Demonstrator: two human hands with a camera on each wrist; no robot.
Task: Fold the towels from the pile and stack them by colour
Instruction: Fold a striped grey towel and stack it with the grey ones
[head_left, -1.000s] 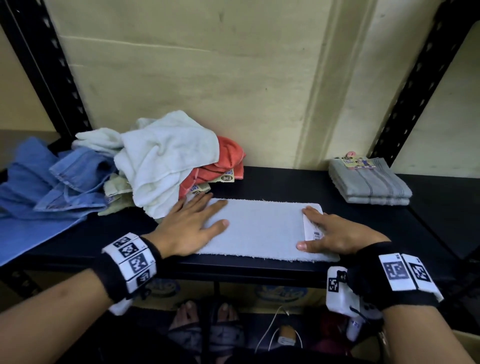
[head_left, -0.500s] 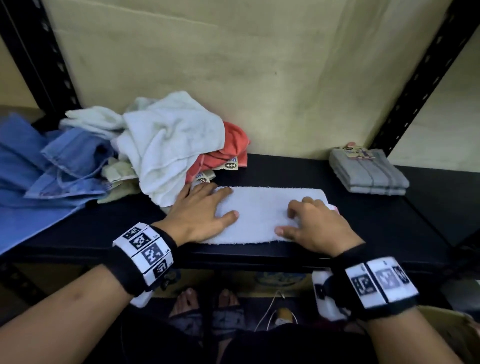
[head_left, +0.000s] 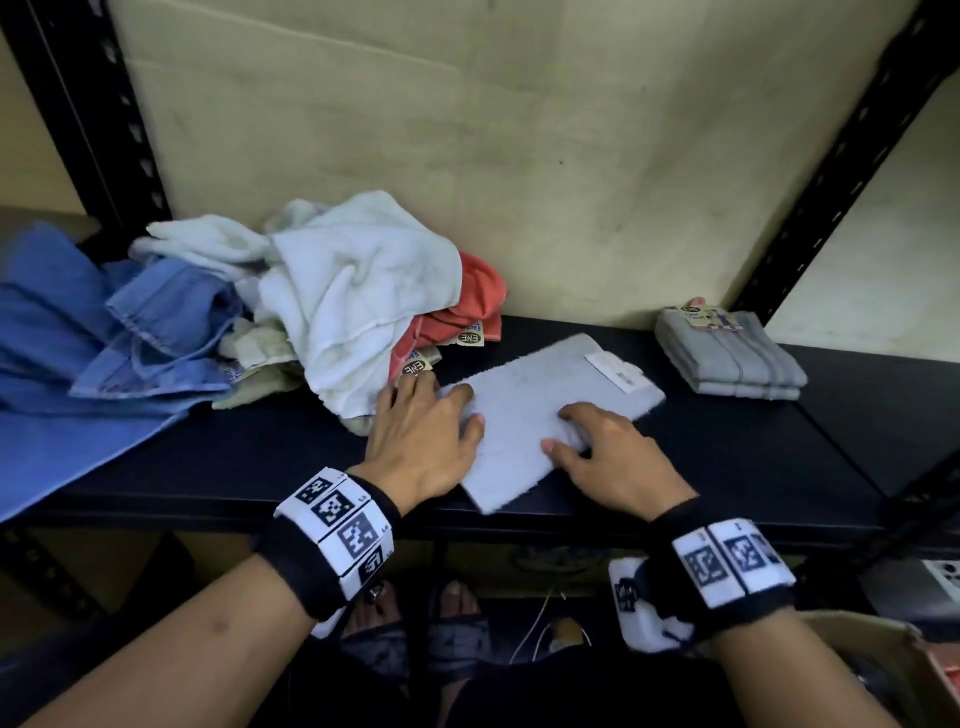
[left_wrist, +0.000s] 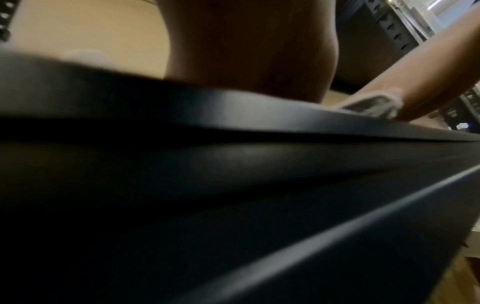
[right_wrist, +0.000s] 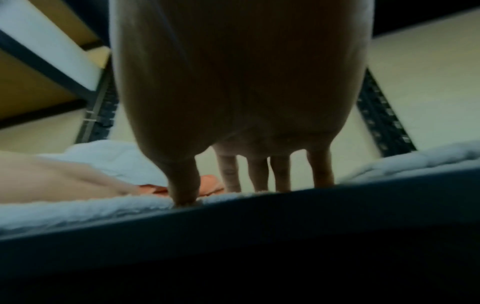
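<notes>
On black shelf (head_left: 727, 457), folded white towel (head_left: 535, 410) lies under both hands

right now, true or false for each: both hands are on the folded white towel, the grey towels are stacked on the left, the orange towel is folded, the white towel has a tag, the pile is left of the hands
1. Both hands, left hand and right hand, rest on the folded white towel: true.
2. Grey towel stack on the left: false, it sits right.
3. Orange towel folded: false, crumpled in the pile.
4. White towel has a tag: true.
5. Pile left of the hands: true.
</notes>
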